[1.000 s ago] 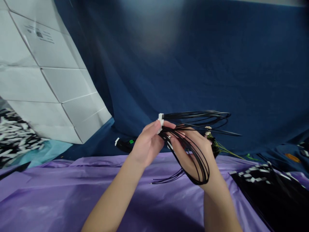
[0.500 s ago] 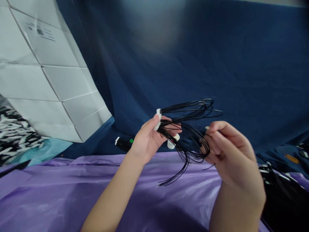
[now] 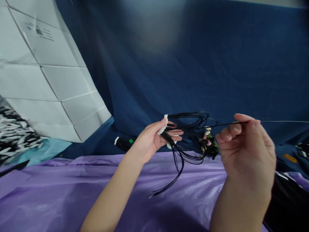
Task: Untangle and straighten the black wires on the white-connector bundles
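At my far left lies a heap of black wires with white ends (image 3: pixel 18 138), beside white cartons (image 3: pixel 53 83) stacked at a slant. Nearer the middle, a short black wire bundle (image 3: pixel 123 145) with a white end and a green tie rests just beyond the purple sheet (image 3: pixel 96 190).

My left hand (image 3: pixel 152 138) pinches the white connector (image 3: pixel 162 129) between thumb and fingers, out in front of me above the sheet's far edge. I cannot tell whether it is one housing or several stacked. From it the black wires (image 3: pixel 177 161) loop rightward, some curling down with their tips hanging free. I judge the harness light and springy; the hard housing gives the surest hold, while the loops would likely flop and tangle.

Past the loops, near a cluster of pale-tipped wires (image 3: pixel 208 141), my right hand (image 3: pixel 249 145) has thumb and forefinger closed on a single black wire (image 3: pixel 227 124), drawn nearly straight, my other fingers loosely curled. So thin a strand probably slides easily, and its tip may bend, so I would grip the insulated length. A thin pale line runs beyond my fingertips; whether it is the same wire, I cannot tell.
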Motion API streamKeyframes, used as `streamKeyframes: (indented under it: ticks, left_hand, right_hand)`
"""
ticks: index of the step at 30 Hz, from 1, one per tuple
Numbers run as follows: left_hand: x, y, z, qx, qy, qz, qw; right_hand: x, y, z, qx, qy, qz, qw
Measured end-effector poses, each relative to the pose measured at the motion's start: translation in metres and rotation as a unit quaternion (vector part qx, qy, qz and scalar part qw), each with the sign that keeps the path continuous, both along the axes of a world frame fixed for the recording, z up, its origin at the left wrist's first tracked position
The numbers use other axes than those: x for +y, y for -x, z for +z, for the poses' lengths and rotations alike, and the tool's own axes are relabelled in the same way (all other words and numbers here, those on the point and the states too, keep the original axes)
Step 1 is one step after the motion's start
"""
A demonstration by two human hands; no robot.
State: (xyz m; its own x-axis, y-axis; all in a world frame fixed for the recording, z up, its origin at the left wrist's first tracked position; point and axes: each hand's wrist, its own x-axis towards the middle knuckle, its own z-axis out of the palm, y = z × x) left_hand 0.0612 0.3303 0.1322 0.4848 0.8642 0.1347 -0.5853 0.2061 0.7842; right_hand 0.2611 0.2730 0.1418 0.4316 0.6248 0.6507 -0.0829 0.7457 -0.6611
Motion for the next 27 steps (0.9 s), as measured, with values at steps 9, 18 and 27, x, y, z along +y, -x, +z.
streamKeyframes:
  ticks: [9, 18, 27]
  left_hand:
    - [-0.002, 0.002, -0.004, 0.056, -0.043, -0.028, 0.997]
    - [-0.01, 0.0, 0.001, 0.074, -0.084, -0.024, 0.993]
    - [-0.011, 0.001, 0.001, 0.068, -0.078, -0.034, 0.994]
  right_hand:
    - [-0.012, 0.009, 0.003, -0.018, -0.09, 0.076, 0.993]
    - [-0.014, 0.013, 0.003, -0.26, -0.071, -0.126, 0.955]
    - [-0.013, 0.016, 0.004, -0.296, -0.074, -0.198, 0.931]
